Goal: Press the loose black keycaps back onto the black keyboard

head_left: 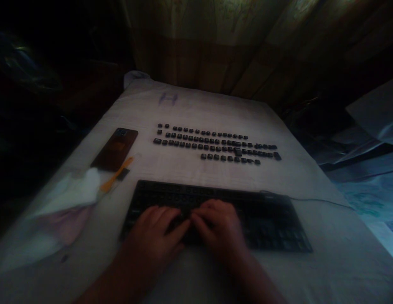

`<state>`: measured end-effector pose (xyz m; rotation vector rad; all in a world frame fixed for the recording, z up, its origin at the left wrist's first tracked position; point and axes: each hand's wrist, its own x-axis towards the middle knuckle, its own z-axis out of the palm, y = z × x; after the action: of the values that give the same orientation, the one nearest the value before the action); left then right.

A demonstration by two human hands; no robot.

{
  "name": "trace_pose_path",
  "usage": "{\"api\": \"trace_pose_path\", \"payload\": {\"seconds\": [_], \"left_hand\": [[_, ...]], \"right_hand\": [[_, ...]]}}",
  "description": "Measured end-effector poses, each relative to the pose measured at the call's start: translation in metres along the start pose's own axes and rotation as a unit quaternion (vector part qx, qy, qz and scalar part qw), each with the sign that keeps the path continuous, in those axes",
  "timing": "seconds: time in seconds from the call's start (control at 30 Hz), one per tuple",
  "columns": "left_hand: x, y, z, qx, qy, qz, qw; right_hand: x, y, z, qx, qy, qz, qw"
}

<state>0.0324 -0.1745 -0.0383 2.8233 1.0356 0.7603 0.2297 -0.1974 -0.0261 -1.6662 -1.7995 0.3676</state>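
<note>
Two bare hands: the left hand [152, 230] and the right hand [222, 223] come in from the near edge and meet over the keyboard, left of its middle.
Fingers: bent on both hands, the thumbs and nearest tips drawn close together at the keys; I cannot tell whether they grasp a key or only rest there, as the area is dark and blurred.
Keyboard: the black keyboard [263, 221] lies flat on the near part of the counter [215, 103], long side toward the person, its right half uncovered by the hands.
Cable: a thin dark cable [321, 199] runs from the keyboard's far edge off to the right.
Keycaps: loose black keycaps [212, 148] lie beyond the keyboard in four roughly parallel rows, the nearest row shorter than the others; a few larger caps sit among the small ones.
Phone: a reddish-brown phone [115, 147] lies left of the rows, camera side up.
Left side: an orange strip-like item [116, 175] lies between the phone and the keyboard, near a crumpled white and pink bundle [71, 192], too blurred to identify.
Backdrop: a dim patterned curtain [199, 46] hangs behind the counter.
</note>
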Motion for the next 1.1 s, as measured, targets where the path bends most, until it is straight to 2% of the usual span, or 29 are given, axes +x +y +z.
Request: {"api": "trace_pose_path", "payload": {"seconds": [0.37,0.57,0.87,1.1], "left_hand": [[-0.0011,0.0002,0.0000,-0.005,-0.005,-0.010,1.000],[-0.0016,0.0015,-0.0007,-0.005,0.011,-0.007,1.000],[-0.0023,0.0010,0.0021,0.006,0.000,-0.004,1.000],[-0.0008,0.0013,0.0006,-0.008,-0.017,-0.007,1.000]], "right_hand": [[0.0016,-0.0007,-0.0005,-0.009,-0.011,-0.006,1.000],[0.0010,-0.0010,0.0005,-0.016,-0.013,-0.008,1.000],[0.0034,-0.0011,0.0014,-0.015,-0.026,0.016,0.999],[0.0034,0.0001,0.0015,0.021,-0.010,0.025,0.999]]}}
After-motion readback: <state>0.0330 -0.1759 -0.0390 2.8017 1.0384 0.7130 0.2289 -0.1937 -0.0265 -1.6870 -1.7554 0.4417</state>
